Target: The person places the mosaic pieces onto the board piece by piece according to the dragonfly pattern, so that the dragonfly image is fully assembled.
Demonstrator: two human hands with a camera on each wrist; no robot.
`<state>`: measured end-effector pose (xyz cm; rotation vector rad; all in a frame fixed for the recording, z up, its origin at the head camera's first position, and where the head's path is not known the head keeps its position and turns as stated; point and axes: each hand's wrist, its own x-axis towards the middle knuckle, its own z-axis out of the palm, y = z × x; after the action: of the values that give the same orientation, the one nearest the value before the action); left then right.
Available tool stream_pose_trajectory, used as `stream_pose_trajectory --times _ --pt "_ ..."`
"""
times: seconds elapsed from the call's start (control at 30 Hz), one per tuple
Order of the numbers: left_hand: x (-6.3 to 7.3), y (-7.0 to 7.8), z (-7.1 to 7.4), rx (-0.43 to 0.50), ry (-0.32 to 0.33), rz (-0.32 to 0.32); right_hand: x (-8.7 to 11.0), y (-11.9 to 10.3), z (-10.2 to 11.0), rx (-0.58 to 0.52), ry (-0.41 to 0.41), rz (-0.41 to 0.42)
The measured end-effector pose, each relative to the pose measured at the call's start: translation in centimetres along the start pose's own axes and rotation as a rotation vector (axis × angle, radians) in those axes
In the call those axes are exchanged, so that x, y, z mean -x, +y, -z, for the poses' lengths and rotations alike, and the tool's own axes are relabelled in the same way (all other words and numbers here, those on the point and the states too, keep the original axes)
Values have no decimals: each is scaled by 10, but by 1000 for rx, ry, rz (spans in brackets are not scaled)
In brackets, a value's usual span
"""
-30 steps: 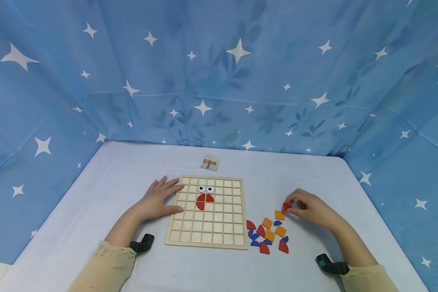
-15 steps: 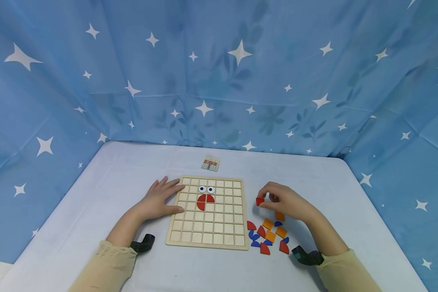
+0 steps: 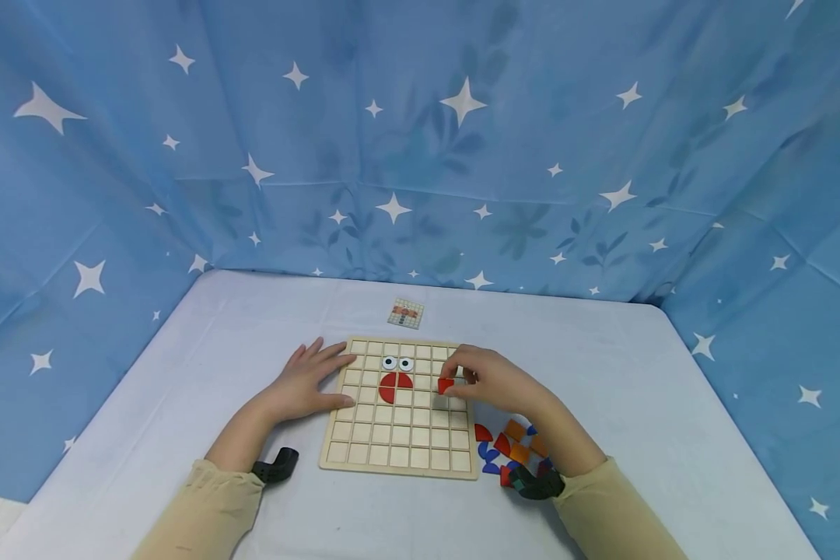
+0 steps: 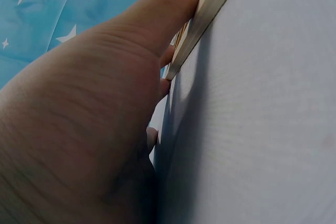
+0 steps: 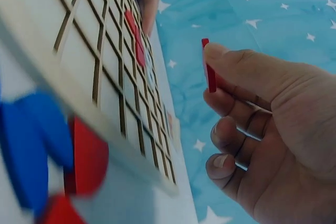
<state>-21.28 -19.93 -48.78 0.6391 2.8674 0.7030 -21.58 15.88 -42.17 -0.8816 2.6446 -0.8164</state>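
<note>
A wooden grid board (image 3: 400,434) lies on the white table. My left hand (image 3: 306,383) rests at its left edge, fingers spread, with thumb and fingertips touching the rim. In the board's upper middle sit red quarter-circle tiles (image 3: 388,395) and two white eye discs (image 3: 406,364). My right hand (image 3: 495,379) is over the board's right side and pinches a small red tile (image 3: 445,386) between thumb and index finger. In the right wrist view that red tile (image 5: 209,66) appears edge-on, clear of the board, with the other fingers loosely curled.
Right of the board lie loose orange squares (image 3: 515,430), blue pieces (image 3: 491,468) and red quarter circles (image 3: 483,432), partly hidden by my right forearm. A small picture card (image 3: 406,313) lies behind the board. A blue star-patterned curtain (image 3: 420,155) surrounds the table's back and sides.
My right hand has moved left with the red tile, from beside the loose pieces to over the board's right side. My left hand has stayed at the board's edge.
</note>
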Motion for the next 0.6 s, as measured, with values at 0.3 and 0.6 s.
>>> stream_pose_trajectory --times 0.3,0.6 --pt "3 0 2 0 6 -3 -27 -15 -18 -5 -7 19" --pt "0 0 0 -5 0 3 -42 -23 -39 -25 -31 -9"
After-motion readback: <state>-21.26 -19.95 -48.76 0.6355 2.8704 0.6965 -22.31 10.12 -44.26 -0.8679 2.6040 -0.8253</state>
